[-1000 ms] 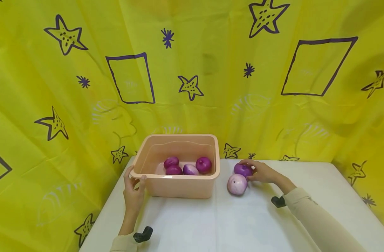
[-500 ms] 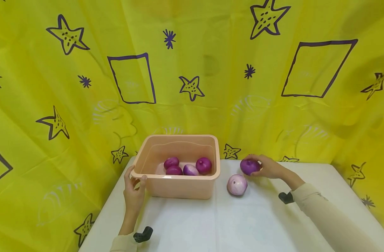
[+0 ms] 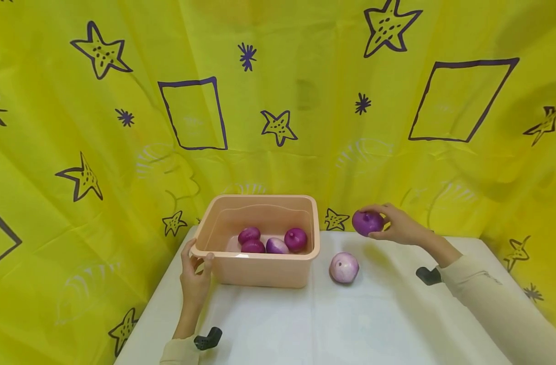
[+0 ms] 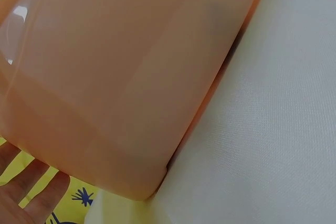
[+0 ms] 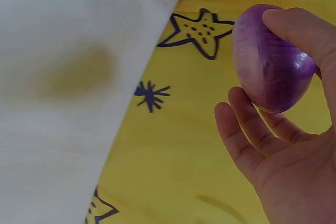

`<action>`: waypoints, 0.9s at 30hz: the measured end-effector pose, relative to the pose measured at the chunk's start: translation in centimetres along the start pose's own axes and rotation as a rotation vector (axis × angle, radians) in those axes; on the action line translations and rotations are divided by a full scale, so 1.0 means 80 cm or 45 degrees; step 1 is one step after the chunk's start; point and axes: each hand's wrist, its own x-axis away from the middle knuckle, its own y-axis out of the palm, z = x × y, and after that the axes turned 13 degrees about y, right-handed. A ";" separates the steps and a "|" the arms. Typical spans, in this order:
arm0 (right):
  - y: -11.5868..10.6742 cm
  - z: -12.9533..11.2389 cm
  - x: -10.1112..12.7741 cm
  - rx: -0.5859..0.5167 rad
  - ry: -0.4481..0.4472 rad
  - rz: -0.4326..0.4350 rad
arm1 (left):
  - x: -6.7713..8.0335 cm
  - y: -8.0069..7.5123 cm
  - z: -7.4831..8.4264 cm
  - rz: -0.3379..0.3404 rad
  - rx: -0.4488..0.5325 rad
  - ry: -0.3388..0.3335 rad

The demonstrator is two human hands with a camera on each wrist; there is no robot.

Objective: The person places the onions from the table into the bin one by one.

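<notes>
My right hand (image 3: 398,225) holds a purple onion (image 3: 367,223) up off the table, pinched between thumb and fingers. The right wrist view shows the same onion (image 5: 273,59) paler on one side, with the thumb on top. Below it to the left, a pale pinkish-white onion (image 3: 344,267) sits on the table. A peach plastic bin (image 3: 262,271) stands left of that, with several red onions (image 3: 295,239) inside. My left hand (image 3: 195,279) grips the bin's front left corner at the rim; in the left wrist view its fingers (image 4: 50,195) lie against the bin's side.
A white cloth covers the table (image 3: 269,324). Directly behind the table hangs a yellow curtain (image 3: 305,167) printed with stars and squares, which also runs along both sides.
My right hand has drawn the purple onion away from the pale one, to the right, and raised it off the table. The left hand and the bin stay put.
</notes>
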 end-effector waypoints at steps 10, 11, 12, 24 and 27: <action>-0.034 -0.034 -0.002 0.023 0.002 0.058 | 0.000 0.001 -0.004 0.008 0.009 -0.001; -0.036 -0.037 -0.002 0.029 0.004 0.060 | 0.000 0.001 -0.003 0.008 0.006 -0.001; -0.037 -0.040 -0.002 0.035 0.003 0.065 | 0.000 0.001 -0.002 0.008 0.004 -0.001; -0.034 -0.050 -0.009 0.040 -0.012 0.062 | 0.001 0.000 0.000 0.000 0.003 -0.013; -0.033 -0.055 -0.015 0.061 -0.034 0.066 | 0.000 0.000 -0.001 0.004 0.018 -0.012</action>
